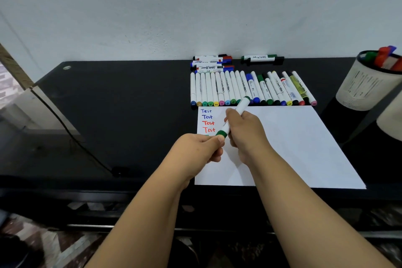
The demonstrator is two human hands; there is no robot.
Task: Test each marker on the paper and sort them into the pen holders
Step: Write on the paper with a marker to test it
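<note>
Both hands hold one green marker over the near-left part of the paper. Our right hand wraps its curled fingers round the white barrel, and our left hand pinches the green cap at the lower end between thumb and fingertips. We cannot tell for sure whether the cap is seated or partly off, since the fingers cover the joint.

To do this step well, we judge that we should keep the barrel steady in the right hand, move the cap straight along the marker's axis without twisting sideways, and keep the tip away from the written words.

Four words reading "Test" sit in the far-left corner of the paper: two blue, then two red. A faint green mark may begin below them.

Beyond the paper's far edge, a row of markers lies side by side on the desk, roughly two dozen. At the desk's far edge, a small pile of whiteboard markers holds perhaps five, and two more lie just to its right.

One pen holder stands at the desk's right edge with several markers inside; a second holder shows partly, nearer to us.
</note>
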